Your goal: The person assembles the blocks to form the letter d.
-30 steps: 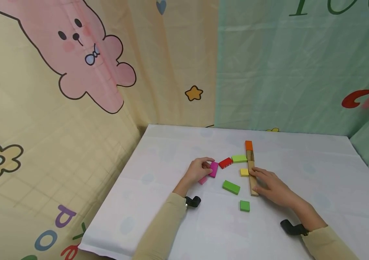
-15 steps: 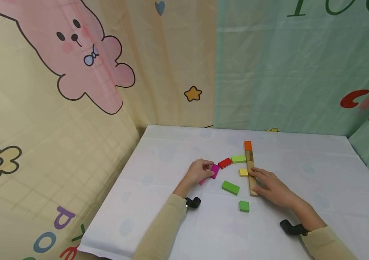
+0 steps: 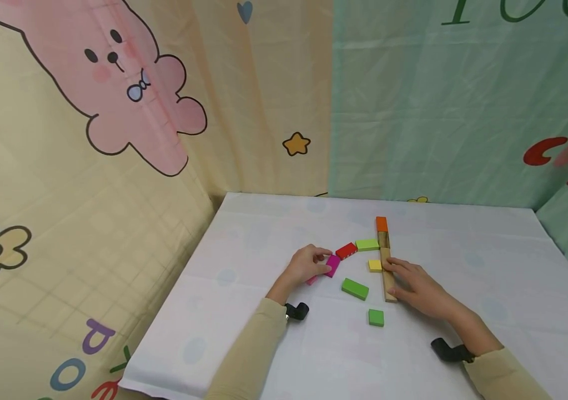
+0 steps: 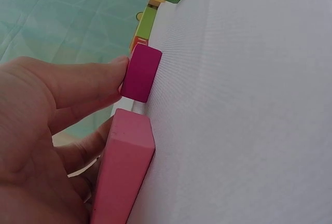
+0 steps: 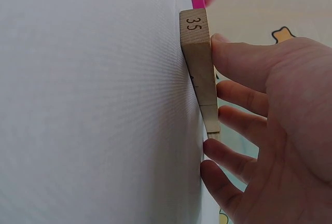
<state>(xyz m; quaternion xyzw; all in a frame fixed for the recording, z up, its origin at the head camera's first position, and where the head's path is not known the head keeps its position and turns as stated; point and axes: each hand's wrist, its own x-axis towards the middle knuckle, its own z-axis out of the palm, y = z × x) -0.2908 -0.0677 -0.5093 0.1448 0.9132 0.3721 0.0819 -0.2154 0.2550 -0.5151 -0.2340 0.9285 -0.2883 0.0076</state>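
Note:
My left hand [image 3: 306, 265] pinches a magenta block [image 3: 332, 265] between thumb and finger, low over the white table. Under that hand lies a pink block [image 4: 127, 156], partly hidden from the head view. A red block [image 3: 346, 251] with white marks sits just beyond the magenta one, its far end against a light green block [image 3: 367, 245]. My right hand [image 3: 416, 284] rests its thumb and fingertips along the right side of a plain wooden block [image 5: 199, 68], whose near end reads 35. This block stands in a straight row with a dark brown block [image 3: 384, 239] and an orange block [image 3: 381, 224].
Close to the wooden row's left side is a yellow block [image 3: 375, 265]. A green block [image 3: 355, 289] and a small green block [image 3: 376, 318] lie between my hands. Printed curtains [image 3: 269, 111] hang behind the white table [image 3: 244, 222] and along its left.
The magenta block has turned clockwise and shifted slightly nearer and to the right under my left fingers, its far end now by the red block. My right hand stays on the wooden block.

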